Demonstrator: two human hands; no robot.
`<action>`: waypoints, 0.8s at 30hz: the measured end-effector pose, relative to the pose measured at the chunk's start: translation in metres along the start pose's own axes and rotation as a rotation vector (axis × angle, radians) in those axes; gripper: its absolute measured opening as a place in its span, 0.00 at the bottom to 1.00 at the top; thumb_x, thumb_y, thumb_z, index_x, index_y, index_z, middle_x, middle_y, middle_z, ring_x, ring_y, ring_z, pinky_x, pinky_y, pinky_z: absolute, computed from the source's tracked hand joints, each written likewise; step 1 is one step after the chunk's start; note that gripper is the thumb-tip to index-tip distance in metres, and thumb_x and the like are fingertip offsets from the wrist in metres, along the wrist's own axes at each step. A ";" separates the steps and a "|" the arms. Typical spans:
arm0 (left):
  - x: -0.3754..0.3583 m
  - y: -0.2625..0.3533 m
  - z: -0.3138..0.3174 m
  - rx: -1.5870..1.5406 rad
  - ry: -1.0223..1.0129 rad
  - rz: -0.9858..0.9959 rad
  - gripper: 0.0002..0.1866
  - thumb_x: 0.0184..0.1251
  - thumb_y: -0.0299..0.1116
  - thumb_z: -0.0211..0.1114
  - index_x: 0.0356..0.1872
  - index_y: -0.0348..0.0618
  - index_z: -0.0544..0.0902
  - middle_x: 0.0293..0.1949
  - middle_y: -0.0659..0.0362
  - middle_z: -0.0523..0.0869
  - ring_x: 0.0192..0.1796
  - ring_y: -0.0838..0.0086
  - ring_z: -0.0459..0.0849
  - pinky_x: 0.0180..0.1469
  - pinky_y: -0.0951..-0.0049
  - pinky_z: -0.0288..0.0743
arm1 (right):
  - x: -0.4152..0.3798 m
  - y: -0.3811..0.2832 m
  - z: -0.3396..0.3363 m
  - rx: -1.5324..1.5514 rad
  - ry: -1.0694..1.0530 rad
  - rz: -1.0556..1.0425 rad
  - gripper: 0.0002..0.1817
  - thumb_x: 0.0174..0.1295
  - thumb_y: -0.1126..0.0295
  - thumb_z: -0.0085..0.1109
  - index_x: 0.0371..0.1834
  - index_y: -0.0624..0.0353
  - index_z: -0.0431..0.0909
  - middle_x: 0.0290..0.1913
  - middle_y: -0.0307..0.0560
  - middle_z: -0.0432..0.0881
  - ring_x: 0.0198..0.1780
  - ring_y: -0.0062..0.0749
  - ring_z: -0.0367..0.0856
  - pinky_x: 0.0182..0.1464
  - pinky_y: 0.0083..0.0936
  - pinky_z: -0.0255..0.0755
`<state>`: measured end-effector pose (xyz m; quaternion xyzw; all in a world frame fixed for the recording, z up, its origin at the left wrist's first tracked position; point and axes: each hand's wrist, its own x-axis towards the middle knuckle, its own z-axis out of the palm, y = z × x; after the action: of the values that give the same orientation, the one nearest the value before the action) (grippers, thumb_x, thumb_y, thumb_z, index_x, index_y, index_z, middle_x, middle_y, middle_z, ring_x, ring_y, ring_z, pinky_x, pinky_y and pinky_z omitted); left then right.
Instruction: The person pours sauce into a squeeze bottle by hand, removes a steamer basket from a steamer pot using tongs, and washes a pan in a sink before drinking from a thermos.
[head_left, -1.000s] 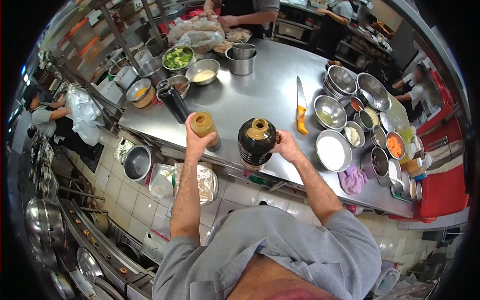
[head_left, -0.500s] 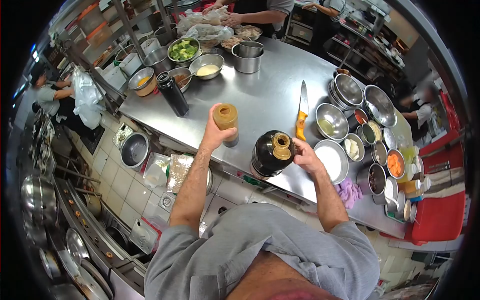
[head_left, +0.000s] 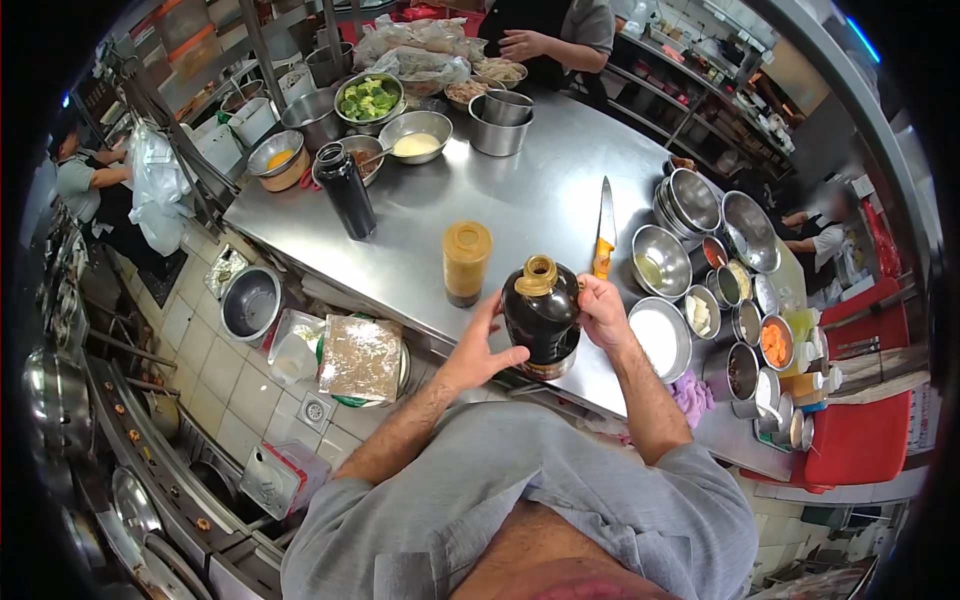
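A large dark plastic jug (head_left: 545, 330) with an uncapped yellowish mouth is at the table's near edge, tilted a little. My right hand (head_left: 603, 312) is closed at its right side by the handle. Against the lower left of the jug, my left hand (head_left: 478, 350) wraps round it, thumb across the front and fingers along the side. Just beyond stands a squeeze bottle (head_left: 466, 265) with a yellowish-brown top and a dark bottom, untouched. A knife (head_left: 604, 235) with a yellow handle lies to the right of the jug, blade pointing away.
A black bottle (head_left: 345, 195) stands at left, near bowls of broccoli (head_left: 367, 99) and pale yellow liquid (head_left: 416, 137). Steel bowls (head_left: 661, 258) and a bowl of white contents (head_left: 659, 340) line the right, by a purple cloth (head_left: 690, 397). Across the table is another person (head_left: 545, 45).
My left hand has let go of the squeeze bottle, which now stands on the table, and has moved to the jug. The jug's mouth has shifted left. The person opposite has withdrawn a hand from the bags.
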<state>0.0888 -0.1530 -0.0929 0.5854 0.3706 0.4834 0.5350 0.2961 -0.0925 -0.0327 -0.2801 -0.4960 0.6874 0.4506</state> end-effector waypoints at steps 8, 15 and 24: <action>0.011 0.051 -0.024 0.050 0.173 0.386 0.47 0.48 0.38 0.73 0.66 0.40 0.52 0.62 0.50 0.55 0.64 0.61 0.61 0.61 0.61 0.63 | 0.004 -0.033 0.033 -0.304 0.087 0.195 0.14 0.58 0.59 0.62 0.27 0.55 0.70 0.20 0.26 0.63 0.19 0.10 0.54 0.20 0.12 0.47; 0.013 0.037 -0.025 0.019 0.182 0.345 0.45 0.49 0.26 0.71 0.66 0.39 0.50 0.56 0.53 0.62 0.56 0.69 0.66 0.63 0.65 0.60 | 0.012 -0.046 0.055 -0.535 0.183 0.263 0.15 0.59 0.57 0.60 0.26 0.57 0.70 0.19 0.27 0.64 0.19 0.10 0.59 0.20 0.13 0.53; 0.017 0.031 -0.022 -0.219 0.229 0.303 0.46 0.49 0.21 0.69 0.66 0.40 0.48 0.46 0.58 0.65 0.50 0.72 0.66 0.62 0.67 0.60 | 0.024 -0.052 0.073 -0.751 0.251 0.352 0.21 0.59 0.51 0.57 0.27 0.60 0.71 0.18 0.30 0.65 0.20 0.12 0.62 0.20 0.14 0.56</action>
<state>0.0693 -0.1358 -0.0604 0.5139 0.2821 0.6591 0.4710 0.2427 -0.0968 0.0434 -0.5865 -0.5975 0.4862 0.2501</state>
